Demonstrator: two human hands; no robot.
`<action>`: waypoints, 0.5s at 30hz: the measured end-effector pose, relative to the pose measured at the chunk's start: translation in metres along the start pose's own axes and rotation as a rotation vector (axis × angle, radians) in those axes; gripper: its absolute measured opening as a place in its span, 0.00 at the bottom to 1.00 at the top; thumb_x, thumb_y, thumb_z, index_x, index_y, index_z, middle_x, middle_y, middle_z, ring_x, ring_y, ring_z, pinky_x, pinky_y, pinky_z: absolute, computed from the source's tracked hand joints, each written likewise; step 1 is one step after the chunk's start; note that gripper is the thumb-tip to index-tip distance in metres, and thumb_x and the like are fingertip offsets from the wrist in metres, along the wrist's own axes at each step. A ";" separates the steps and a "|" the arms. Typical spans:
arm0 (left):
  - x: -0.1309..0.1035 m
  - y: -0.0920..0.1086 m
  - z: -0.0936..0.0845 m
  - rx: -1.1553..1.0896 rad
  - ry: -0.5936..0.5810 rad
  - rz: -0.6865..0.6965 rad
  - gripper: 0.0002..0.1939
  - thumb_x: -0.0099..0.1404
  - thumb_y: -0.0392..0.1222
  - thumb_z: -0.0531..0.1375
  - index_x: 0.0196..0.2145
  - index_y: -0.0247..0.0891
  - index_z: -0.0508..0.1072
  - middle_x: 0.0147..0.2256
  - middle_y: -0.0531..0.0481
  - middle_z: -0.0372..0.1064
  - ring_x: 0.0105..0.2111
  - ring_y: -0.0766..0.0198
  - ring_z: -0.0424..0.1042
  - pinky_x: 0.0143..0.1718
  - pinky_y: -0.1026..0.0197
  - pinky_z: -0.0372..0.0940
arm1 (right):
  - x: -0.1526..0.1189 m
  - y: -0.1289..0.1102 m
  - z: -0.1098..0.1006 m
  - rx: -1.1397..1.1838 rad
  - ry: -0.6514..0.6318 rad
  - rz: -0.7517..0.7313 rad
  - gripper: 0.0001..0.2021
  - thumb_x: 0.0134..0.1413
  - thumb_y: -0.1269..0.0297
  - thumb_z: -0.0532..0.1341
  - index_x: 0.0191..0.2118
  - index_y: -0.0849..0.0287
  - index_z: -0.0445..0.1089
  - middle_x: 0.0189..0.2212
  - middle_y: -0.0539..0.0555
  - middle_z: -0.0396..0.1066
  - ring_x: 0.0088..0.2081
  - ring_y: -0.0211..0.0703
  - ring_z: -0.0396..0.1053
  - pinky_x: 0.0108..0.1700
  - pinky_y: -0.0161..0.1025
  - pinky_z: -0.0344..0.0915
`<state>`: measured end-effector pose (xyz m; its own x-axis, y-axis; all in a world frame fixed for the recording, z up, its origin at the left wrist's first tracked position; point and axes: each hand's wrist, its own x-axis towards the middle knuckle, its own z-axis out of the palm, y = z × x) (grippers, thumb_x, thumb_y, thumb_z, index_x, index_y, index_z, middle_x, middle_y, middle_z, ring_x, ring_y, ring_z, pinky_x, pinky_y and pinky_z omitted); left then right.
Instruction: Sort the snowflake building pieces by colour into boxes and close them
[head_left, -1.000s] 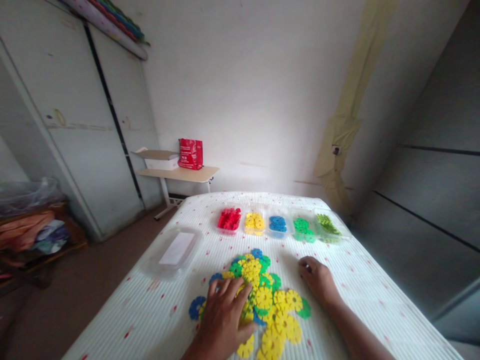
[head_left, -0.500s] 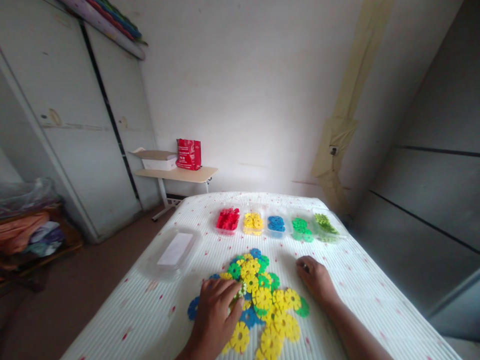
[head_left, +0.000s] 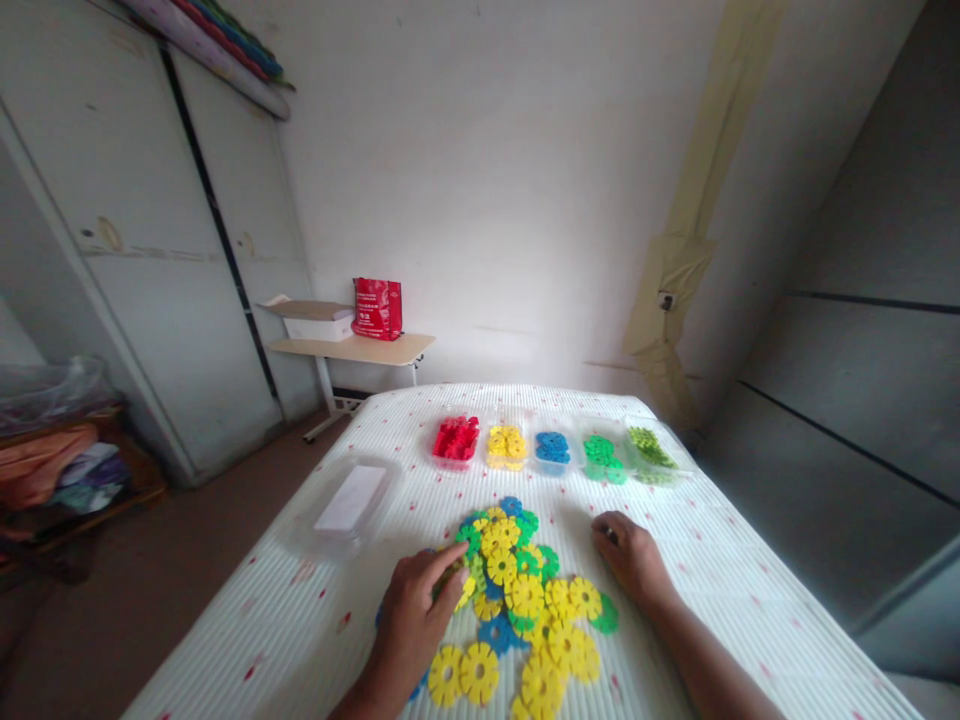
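Note:
My left hand (head_left: pixel 420 605) is over the left side of a heap of flat plastic flower-shaped discs. Its index finger and thumb are apart, with the index fingertip by a green disc (head_left: pixel 469 538). Light green discs (head_left: pixel 475 574) lie just beyond the thumb, partly covered by the hand. Yellow discs (head_left: pixel 526 595) make up most of the heap, with blue discs (head_left: pixel 498 634) among them. To the right of the heap, my right hand (head_left: pixel 634 560) rests on the tablecloth with its fingers curled. A dark spot shows between those fingers; what it is cannot be made out.
Behind the heap stands a row of clear containers holding red (head_left: pixel 455 438), yellow (head_left: pixel 506 444), blue (head_left: pixel 553 447), green (head_left: pixel 602 455) and light green pieces (head_left: pixel 651 450). A clear plastic lid or tray (head_left: pixel 386 490) with a white label lies at left. A side table (head_left: pixel 375 349) carries a red bag (head_left: pixel 378 308).
My left hand has moved a little left and its index finger has straightened. A light green disc at its fingertips now lies on the heap. Another yellow disc shows near the front. My right hand stays put.

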<state>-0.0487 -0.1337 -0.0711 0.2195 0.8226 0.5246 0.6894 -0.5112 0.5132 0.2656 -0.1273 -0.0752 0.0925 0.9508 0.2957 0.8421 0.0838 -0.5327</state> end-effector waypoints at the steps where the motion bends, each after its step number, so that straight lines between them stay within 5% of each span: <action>1: 0.000 0.001 -0.001 0.011 0.004 0.029 0.13 0.60 0.43 0.54 0.40 0.41 0.74 0.33 0.47 0.75 0.34 0.63 0.72 0.37 0.62 0.67 | 0.000 0.000 0.000 -0.005 -0.002 -0.001 0.09 0.48 0.65 0.50 0.29 0.58 0.66 0.29 0.53 0.69 0.30 0.40 0.66 0.34 0.36 0.61; 7: -0.002 0.016 -0.003 0.131 -0.040 0.210 0.12 0.55 0.34 0.55 0.36 0.41 0.74 0.32 0.48 0.74 0.33 0.60 0.71 0.37 0.57 0.66 | 0.000 0.000 -0.001 -0.005 -0.001 0.011 0.09 0.47 0.64 0.50 0.29 0.57 0.66 0.29 0.53 0.69 0.30 0.41 0.67 0.34 0.36 0.61; 15: -0.007 0.010 0.004 0.111 -0.008 0.168 0.18 0.50 0.29 0.53 0.37 0.40 0.73 0.36 0.48 0.73 0.38 0.61 0.71 0.40 0.60 0.68 | 0.000 0.000 -0.001 -0.018 0.007 -0.008 0.09 0.48 0.64 0.50 0.28 0.58 0.66 0.28 0.52 0.69 0.30 0.41 0.67 0.34 0.35 0.61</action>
<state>-0.0400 -0.1440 -0.0726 0.3431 0.7304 0.5906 0.7146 -0.6110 0.3405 0.2659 -0.1275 -0.0743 0.0892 0.9480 0.3056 0.8524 0.0860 -0.5157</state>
